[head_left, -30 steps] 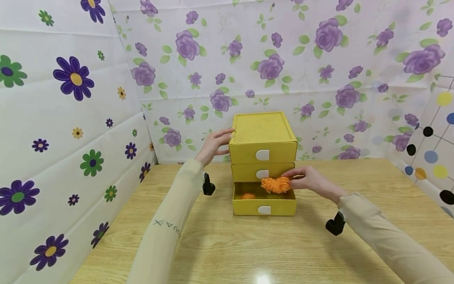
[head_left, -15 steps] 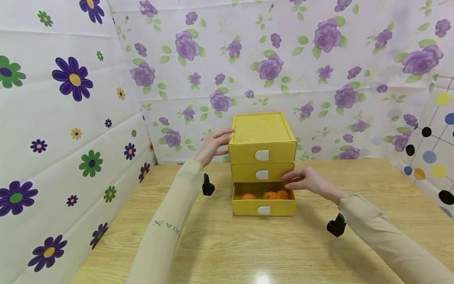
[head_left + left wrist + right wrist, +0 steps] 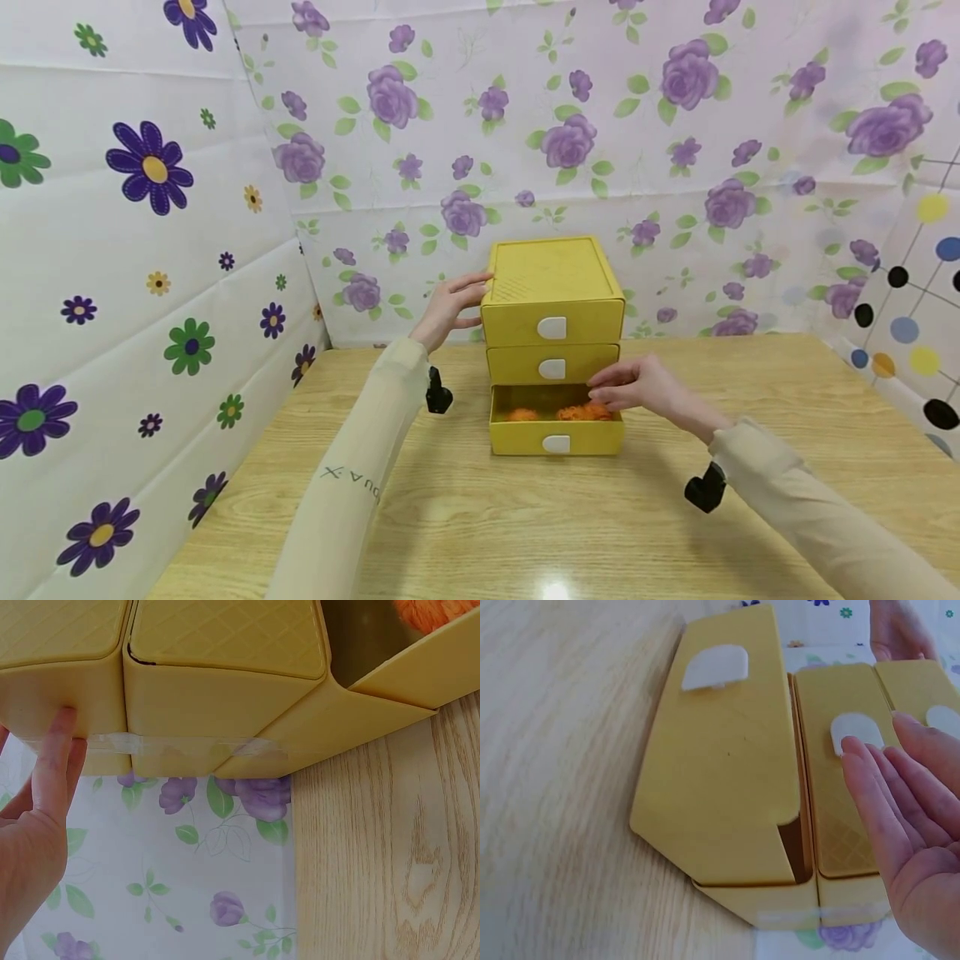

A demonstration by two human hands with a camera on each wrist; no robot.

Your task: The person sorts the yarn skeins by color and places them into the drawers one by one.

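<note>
A yellow three-drawer cabinet point(image 3: 555, 271) stands on the table, its bottom drawer point(image 3: 517, 439) pulled out. Inside that drawer lie an orange bundle of yarn point(image 3: 577, 412) on the right and a smaller orange piece point(image 3: 522, 414) on the left. My right hand point(image 3: 648, 387) hovers at the drawer's right side, fingertips just above the yarn bundle, holding nothing. In the right wrist view its fingers point(image 3: 900, 787) are extended and slightly spread. My left hand point(image 3: 450, 308) rests its straight fingers point(image 3: 54, 761) against the cabinet's left side near the top.
The upper and middle drawers are closed, each with a white tab handle point(image 3: 552, 327). Behind the cabinet hangs a flowered cloth point(image 3: 420, 167), with another patterned cloth point(image 3: 157, 275) on the left. Wooden tabletop point(image 3: 480, 517) stretches in front.
One second ago my right hand pinched the orange yarn bundle above the drawer; it has let go, and the bundle lies inside. The hand has since dipped slightly. My left hand stays put.
</note>
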